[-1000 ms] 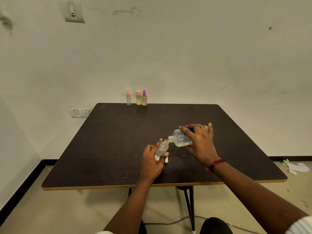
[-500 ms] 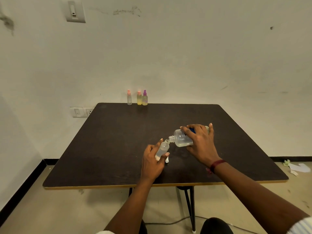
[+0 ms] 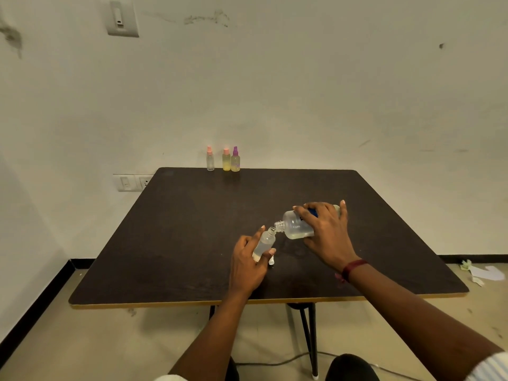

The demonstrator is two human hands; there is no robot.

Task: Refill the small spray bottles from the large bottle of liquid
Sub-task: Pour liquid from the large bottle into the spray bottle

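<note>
Cable [image 3: 275, 363] lay on the floor under the near edge of the dark table [image 3: 178, 243]. Just past that edge, the left hand [image 3: 246, 264] was curled round an uncapped small spray bottle [image 3: 265, 241], holding it tilted with its open neck pointing up and to the right. A white spray top [image 3: 271, 260] rested on the tabletop just beside that hand. Slightly farther and to the right, the right hand [image 3: 327, 232], with a dark red band [image 3: 352, 268] at its wrist, gripped the large bottle [image 3: 294, 226] from above, fingers wrapped over its body. The large bottle lay almost on its side, capless, with its threaded mouth at the small bottle's mouth and clear liquid low inside. Whether liquid was flowing could not be told. At the far edge stood three capped bottles: a clear bottle [image 3: 210, 160] with a pink top, then, a little apart, a yellow bottle [image 3: 226, 162] with a pink top just beside a purple-topped bottle [image 3: 235, 162]. Behind, left of the table, the wall carried a socket plate [image 3: 132, 182].
</note>
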